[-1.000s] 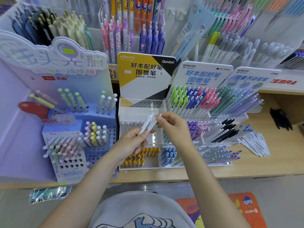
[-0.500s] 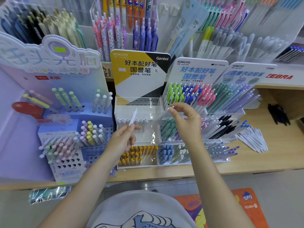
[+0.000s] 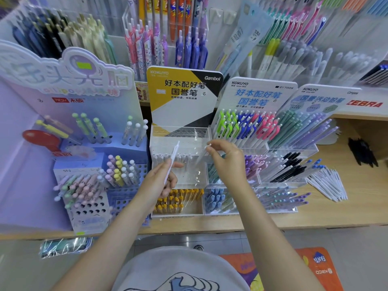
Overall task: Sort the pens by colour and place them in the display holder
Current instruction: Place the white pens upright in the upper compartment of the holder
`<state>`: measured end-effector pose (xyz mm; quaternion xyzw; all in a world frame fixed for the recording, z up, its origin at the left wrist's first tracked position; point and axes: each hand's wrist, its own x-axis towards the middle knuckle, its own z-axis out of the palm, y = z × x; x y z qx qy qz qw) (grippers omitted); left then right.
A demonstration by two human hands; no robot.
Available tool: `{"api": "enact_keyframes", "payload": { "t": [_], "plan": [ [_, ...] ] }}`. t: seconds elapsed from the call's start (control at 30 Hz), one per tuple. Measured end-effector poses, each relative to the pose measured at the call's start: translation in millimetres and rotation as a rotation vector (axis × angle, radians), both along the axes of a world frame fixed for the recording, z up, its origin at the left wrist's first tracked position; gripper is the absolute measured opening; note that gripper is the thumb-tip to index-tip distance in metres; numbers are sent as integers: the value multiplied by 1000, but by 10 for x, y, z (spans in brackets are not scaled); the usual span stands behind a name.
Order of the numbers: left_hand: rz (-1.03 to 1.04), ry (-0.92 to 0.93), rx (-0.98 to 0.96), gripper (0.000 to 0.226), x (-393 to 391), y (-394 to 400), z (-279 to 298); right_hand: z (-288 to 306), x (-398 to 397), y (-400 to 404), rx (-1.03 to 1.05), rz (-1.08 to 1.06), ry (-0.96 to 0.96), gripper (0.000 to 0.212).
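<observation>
Wooden counter [image 3: 336, 215] carries stationery displays. Lilac display stand [image 3: 31, 154] at left, red round item [image 3: 41, 139] on it. Yellow-black Gambol sign [image 3: 182, 95] upright at centre back; red ZEBRA label [image 3: 367, 104] on white strip at right. Orange mat [image 3: 310, 267] on floor, lower right. Clear plastic wrapper [image 3: 65, 246] below counter edge, left.
</observation>
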<state>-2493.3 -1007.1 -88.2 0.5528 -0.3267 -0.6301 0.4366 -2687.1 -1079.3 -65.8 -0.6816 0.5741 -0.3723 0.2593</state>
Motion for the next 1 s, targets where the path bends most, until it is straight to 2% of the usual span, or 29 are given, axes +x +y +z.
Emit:
{"api": "enact_keyframes", "payload": {
  "t": [0.17, 0.53, 0.6, 0.73, 0.87, 0.93, 1.0],
  "plan": [
    [-4, -9, -10, 45, -3, 15, -3, -70, 25, -17, 3, 23, 10, 13],
    [-47, -27, -18, 41, -77, -4, 49, -107, 107, -76, -34, 87, 265, 14],
    [-65, -42, -18, 40, -96, -9, 75, -40, 87, -41, -30, 60, 177, 12],
    [-147, -120, -16, 36, -184, -48, 154, 240, 80, 92, 218, 86, -279, 10],
    [-256, -206, -64, 35, -314, -97, 229, 341, -11, 135, 310, 94, -355, 8],
    [-245, -359, -160, 31, -337, -136, 232, 352, -116, 138, 301, 33, -417, 9],
    [-203, -740, -424, 29, -282, -186, 193, 373, -233, 133, 268, -42, -434, 9]
  ]
}}
